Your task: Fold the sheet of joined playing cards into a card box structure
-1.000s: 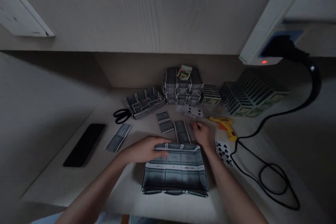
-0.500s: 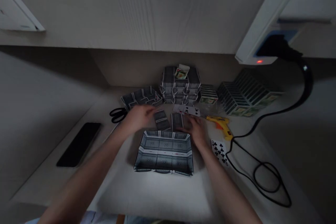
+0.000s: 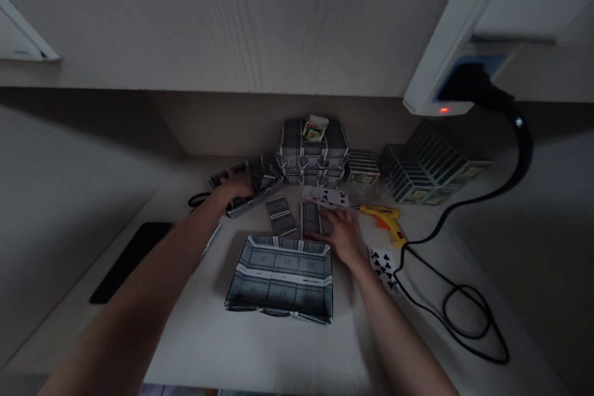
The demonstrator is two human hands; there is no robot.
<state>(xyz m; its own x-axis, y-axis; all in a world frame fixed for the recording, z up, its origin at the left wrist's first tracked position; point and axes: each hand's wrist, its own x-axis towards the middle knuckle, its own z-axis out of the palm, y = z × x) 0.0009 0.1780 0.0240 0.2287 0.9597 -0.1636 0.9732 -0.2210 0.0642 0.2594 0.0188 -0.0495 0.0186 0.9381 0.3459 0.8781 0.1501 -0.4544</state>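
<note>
**Left hand (image 3: 237,184) inside the compartment tray (image 3: 256,199)**

A black phone (image 3: 127,263) lies at left on the counter (image 3: 223,346). From here I can't tell whether the left grip, in that tray at the back, holds anything. An open card box (image 3: 282,281) sits nearer the front; behind it, a card strip (image 3: 310,218) meets the right hand (image 3: 341,232), grip spread apart at its edge. Beyond lies a yellow glue gun (image 3: 384,216).

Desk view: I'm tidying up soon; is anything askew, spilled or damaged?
Nothing looks clearly spilled or damaged. The tray at the left hand sits askew to the stacked boxes, and the black cable lies in a loose, untidy loop near a lone face-up card.
</note>
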